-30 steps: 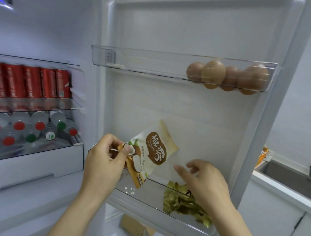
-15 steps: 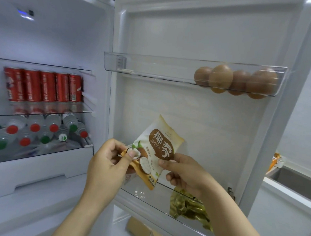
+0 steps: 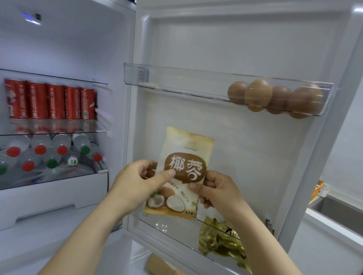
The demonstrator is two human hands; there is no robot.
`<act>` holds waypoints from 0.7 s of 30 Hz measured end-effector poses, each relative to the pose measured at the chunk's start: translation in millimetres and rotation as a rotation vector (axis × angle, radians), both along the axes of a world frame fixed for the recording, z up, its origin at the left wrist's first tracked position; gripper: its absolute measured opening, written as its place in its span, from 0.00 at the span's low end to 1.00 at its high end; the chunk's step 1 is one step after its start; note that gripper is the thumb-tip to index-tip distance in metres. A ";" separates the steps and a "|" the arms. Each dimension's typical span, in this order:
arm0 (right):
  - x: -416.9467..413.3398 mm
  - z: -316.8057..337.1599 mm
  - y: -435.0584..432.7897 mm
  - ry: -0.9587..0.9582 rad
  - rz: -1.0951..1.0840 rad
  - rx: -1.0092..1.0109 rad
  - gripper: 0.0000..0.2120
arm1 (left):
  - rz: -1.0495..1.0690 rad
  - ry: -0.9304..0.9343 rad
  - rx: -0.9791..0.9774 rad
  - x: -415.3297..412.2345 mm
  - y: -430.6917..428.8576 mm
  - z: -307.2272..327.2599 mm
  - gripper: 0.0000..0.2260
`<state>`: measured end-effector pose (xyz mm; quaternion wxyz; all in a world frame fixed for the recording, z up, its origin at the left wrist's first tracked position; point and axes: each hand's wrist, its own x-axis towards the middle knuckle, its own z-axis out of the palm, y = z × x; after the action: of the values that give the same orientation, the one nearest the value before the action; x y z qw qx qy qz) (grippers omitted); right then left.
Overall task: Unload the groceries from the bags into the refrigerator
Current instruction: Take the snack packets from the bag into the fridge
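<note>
Over the door bin (image 3: 168, 234), my left hand (image 3: 137, 183) and right hand (image 3: 219, 192) pinched the packet (image 3: 186, 150) upright; released unsupported, it might topple out.

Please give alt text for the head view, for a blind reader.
The left hand and right hand hold a coconut snack packet upright at the lower door bin of an open refrigerator; eggs sit in the upper bin.

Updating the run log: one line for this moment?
left hand, right hand grip coconut snack packet | at lower door shelf | not released
</note>
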<state>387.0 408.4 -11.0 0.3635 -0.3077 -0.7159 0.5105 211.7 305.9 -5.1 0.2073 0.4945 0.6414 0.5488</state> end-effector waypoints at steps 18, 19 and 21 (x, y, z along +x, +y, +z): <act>5.9 -11.3 7.8 0.040 -0.155 0.066 0.03 | 0.175 -0.020 0.321 10.0 25.0 3.5 0.06; 8.2 -16.3 9.4 0.021 -0.181 0.053 0.03 | 0.187 0.001 0.344 10.6 26.3 4.0 0.07; 12.0 -26.0 11.9 -0.007 -0.225 0.005 0.04 | 0.208 0.039 0.384 12.4 28.9 4.8 0.07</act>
<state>399.0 420.4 -37.0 0.4169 -0.3871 -0.6794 0.4634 224.1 334.8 -0.3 0.0394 0.4666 0.5766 0.6695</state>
